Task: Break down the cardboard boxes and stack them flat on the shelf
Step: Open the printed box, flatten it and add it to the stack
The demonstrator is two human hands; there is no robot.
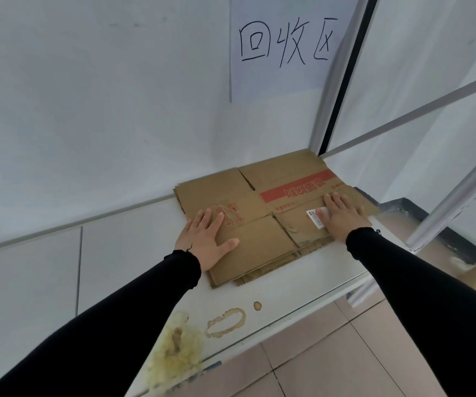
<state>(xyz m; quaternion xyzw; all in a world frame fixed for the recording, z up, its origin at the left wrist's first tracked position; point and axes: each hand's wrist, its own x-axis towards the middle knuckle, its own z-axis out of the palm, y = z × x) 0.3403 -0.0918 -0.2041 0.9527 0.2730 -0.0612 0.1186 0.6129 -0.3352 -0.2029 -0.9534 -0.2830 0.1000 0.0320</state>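
Flat on the white shelf (259,319), pushed toward the back corner at about 1 o'clock: a stack of flattened cardboard boxes (262,230), long axis running from 10 o'clock to 4 o'clock, a red band and a small white label (315,217) on the top sheet. Pressed palm-down on that sheet, fingers straight and spread, gripping nothing: left hand (206,240) at the 8 o'clock end, right hand (342,214) at the 3 o'clock end, partly over the label. Likely squaring or settling the stack, both hands equally near.

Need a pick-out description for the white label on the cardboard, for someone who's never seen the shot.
Start at the white shelf under the handwritten wall sign, where a flattened cardboard stack lies. The white label sits on the top sheet's right side, partly under the right hand. It is the only white patch; other markings are red.
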